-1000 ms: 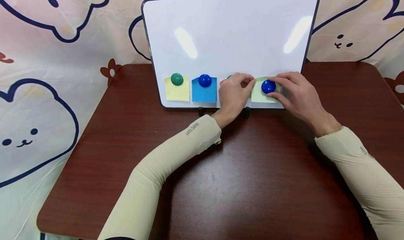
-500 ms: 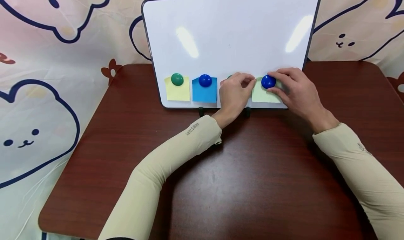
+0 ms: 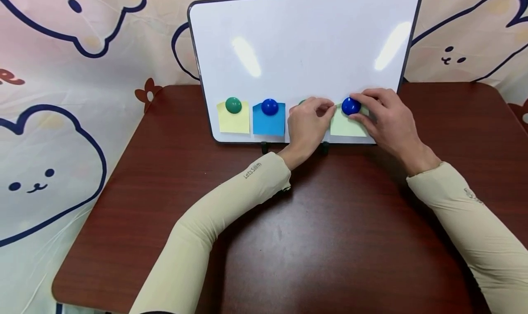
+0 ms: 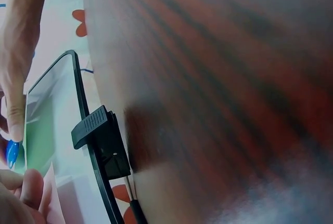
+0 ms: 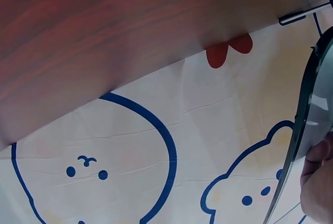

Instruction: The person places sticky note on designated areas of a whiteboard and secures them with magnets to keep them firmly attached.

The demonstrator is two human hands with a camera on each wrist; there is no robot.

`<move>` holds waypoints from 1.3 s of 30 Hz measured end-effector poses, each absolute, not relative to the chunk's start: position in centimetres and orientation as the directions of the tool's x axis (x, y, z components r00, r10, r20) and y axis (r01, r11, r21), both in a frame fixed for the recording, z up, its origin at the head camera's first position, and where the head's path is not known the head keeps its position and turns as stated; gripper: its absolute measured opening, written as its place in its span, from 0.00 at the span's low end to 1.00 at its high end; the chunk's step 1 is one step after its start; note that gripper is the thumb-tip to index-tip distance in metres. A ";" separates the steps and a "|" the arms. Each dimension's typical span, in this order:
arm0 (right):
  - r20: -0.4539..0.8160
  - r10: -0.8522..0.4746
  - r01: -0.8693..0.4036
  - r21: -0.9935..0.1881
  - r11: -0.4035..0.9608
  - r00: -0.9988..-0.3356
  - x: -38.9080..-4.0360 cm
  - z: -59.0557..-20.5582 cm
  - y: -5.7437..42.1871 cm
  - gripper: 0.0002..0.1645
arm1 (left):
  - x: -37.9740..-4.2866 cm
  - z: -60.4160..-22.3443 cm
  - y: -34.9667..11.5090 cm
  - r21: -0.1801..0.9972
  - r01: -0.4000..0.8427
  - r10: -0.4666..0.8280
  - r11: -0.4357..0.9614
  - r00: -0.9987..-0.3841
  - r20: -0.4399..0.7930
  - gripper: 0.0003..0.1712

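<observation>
My right hand [image 3: 392, 123] pinches a round blue magnet [image 3: 350, 106] between thumb and fingers, against the top of a pale green sticky note [image 3: 348, 126] on the whiteboard [image 3: 313, 43]. The note's upper left corner is pinched by my left hand [image 3: 307, 126]. That hand mostly hides another green magnet [image 3: 302, 101] and a pink note [image 4: 53, 203], whose edge shows in the left wrist view. Further left, a green magnet [image 3: 233, 105] holds a yellow note [image 3: 233, 123], and a blue magnet [image 3: 270, 107] holds a blue note [image 3: 269, 125].
The whiteboard leans upright at the back of a dark red-brown table [image 3: 330, 240]. Black clips [image 4: 106, 141] grip its lower edge. Behind stands a cloth backdrop [image 3: 53, 135] printed with cartoon bears and red flowers.
My right hand has slid the blue magnet slightly up the pale green note to its top edge. My left hand stays at the note's corner. The head view has shifted a little.
</observation>
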State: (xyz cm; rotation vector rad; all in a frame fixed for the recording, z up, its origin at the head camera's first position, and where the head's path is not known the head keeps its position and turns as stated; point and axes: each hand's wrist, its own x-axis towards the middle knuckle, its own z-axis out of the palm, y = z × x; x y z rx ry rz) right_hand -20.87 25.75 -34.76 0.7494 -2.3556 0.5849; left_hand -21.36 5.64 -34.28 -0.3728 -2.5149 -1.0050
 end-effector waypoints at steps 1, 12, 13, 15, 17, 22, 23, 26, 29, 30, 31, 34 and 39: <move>0.648 -0.370 -0.629 -0.220 0.746 -0.666 -20.9 -34.8 25.7 0.31 | -21.3 -34.3 5.6 0.596 0.385 0.092 0.705 -0.883 0.461 0.11; 0.656 -0.359 -0.621 -0.218 0.753 -0.664 -20.9 -34.7 25.7 0.30 | -21.2 -34.2 5.7 0.600 0.390 0.091 0.698 -0.880 0.467 0.11; 0.655 -0.359 -0.622 -0.218 0.752 -0.665 -20.9 -34.8 25.7 0.30 | -21.2 -34.2 5.7 0.601 0.388 0.090 0.699 -0.881 0.464 0.11; 0.652 -0.360 -0.621 -0.220 0.752 -0.667 -20.9 -34.8 25.6 0.30 | -21.2 -34.3 5.7 0.603 0.383 0.089 0.700 -0.884 0.459 0.11; 0.650 -0.362 -0.620 -0.218 0.753 -0.668 -20.9 -34.9 25.6 0.30 | -21.1 -34.4 5.7 0.602 0.381 0.088 0.702 -0.885 0.458 0.11; 0.650 -0.360 -0.617 -0.216 0.757 -0.669 -20.8 -34.9 25.7 0.29 | -21.1 -34.4 5.7 0.614 0.396 0.094 0.682 -0.881 0.464 0.11; 0.651 -0.359 -0.617 -0.217 0.756 -0.669 -20.8 -34.9 25.7 0.28 | -21.2 -34.5 5.7 0.622 0.402 0.096 0.672 -0.880 0.465 0.10; 0.656 -0.353 -0.617 -0.221 0.755 -0.667 -20.8 -34.9 25.8 0.28 | -21.3 -34.7 5.5 0.644 0.435 0.108 0.630 -0.870 0.482 0.10; 0.653 -0.347 -0.609 -0.222 0.762 -0.673 -20.9 -35.0 25.9 0.29 | -21.4 -34.9 5.2 0.664 0.470 0.119 0.582 -0.857 0.502 0.09; 0.651 -0.344 -0.603 -0.222 0.766 -0.676 -20.9 -35.1 26.0 0.30 | -21.4 -35.0 5.1 0.667 0.480 0.124 0.570 -0.853 0.507 0.09; 0.650 -0.341 -0.599 -0.222 0.769 -0.679 -20.9 -35.1 26.0 0.30 | -21.4 -35.1 4.9 0.670 0.489 0.130 0.558 -0.849 0.511 0.09; 0.648 -0.333 -0.588 -0.221 0.778 -0.685 -20.7 -35.3 26.1 0.32 | -21.5 -35.4 4.3 0.669 0.528 0.155 0.523 -0.831 0.535 0.08; 0.652 -0.340 -0.596 -0.216 0.773 -0.677 -20.0 -35.7 26.3 0.34 | -21.6 -35.9 2.2 0.641 0.586 0.202 0.496 -0.796 0.571 0.09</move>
